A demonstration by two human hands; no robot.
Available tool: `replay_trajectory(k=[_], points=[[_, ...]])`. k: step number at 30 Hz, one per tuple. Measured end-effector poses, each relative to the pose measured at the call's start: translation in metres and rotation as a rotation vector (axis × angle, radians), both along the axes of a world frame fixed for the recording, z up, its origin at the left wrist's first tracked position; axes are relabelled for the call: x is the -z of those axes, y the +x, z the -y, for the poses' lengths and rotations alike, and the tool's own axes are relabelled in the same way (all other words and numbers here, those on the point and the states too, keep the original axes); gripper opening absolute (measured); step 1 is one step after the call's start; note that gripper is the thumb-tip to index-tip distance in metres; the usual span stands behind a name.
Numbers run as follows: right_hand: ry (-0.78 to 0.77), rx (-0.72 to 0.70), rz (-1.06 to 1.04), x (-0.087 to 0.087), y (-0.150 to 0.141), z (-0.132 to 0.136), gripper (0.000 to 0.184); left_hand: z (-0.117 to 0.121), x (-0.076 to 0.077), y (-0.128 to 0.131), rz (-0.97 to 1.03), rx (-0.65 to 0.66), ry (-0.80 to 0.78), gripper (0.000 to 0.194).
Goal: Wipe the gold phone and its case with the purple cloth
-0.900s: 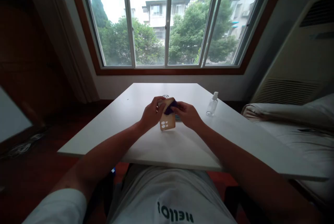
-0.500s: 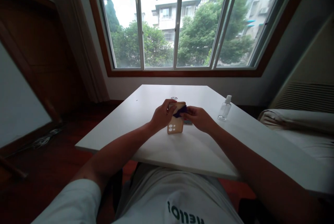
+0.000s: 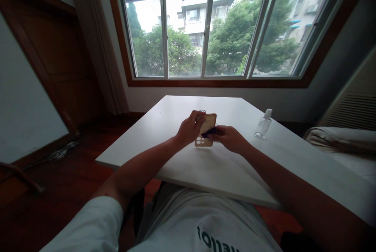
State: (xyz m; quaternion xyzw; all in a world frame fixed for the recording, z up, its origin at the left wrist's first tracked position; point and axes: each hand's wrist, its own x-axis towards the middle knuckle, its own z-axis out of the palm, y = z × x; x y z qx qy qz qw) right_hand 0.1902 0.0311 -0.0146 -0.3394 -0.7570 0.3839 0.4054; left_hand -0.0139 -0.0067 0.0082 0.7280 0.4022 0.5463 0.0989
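My left hand (image 3: 189,128) grips a tan phone case (image 3: 206,130) with white camera cutouts, holding it upright over the white table (image 3: 223,165). My right hand (image 3: 228,138) is closed in a pinch on a small dark purple cloth (image 3: 209,133) pressed against the lower part of the case. Both hands meet at the middle of the table.
A small clear spray bottle (image 3: 263,124) stands on the table to the right of my hands. A small dark object (image 3: 202,111) lies just behind the case. A bed (image 3: 343,142) borders the table's right side; a wide window (image 3: 217,28) is ahead.
The purple cloth has slid from the top of the case down toward its lower part. The view has shifted, so hands and table sit further right in frame.
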Motion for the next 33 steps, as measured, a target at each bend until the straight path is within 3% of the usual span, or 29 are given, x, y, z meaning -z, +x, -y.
replay_trajectory(k=[5, 9, 18, 21, 25, 33], points=[[0.13, 0.132, -0.129, -0.009, 0.001, 0.005, 0.042, 0.0, 0.001, 0.005, -0.013, 0.035, -0.018, 0.022], [0.147, 0.124, -0.233, -0.01, 0.003, 0.002, 0.045, 0.001, 0.001, 0.008, -0.03, 0.064, -0.025, 0.024], [-0.107, -0.087, -0.056, -0.001, 0.012, -0.008, 0.036, -0.008, 0.007, 0.005, -0.054, 0.062, -0.012, 0.029], [-0.135, -0.073, 0.079, 0.003, 0.013, -0.008, 0.033, -0.009, 0.009, 0.006, -0.051, 0.062, -0.02, 0.029], [-0.093, -0.008, 0.183, 0.007, 0.012, -0.007, 0.032, -0.009, 0.01, 0.008, -0.039, 0.066, -0.014, 0.029], [0.062, 0.066, -0.037, -0.004, 0.007, 0.005, 0.032, -0.011, 0.009, 0.006, -0.039, 0.032, -0.029, 0.028]])
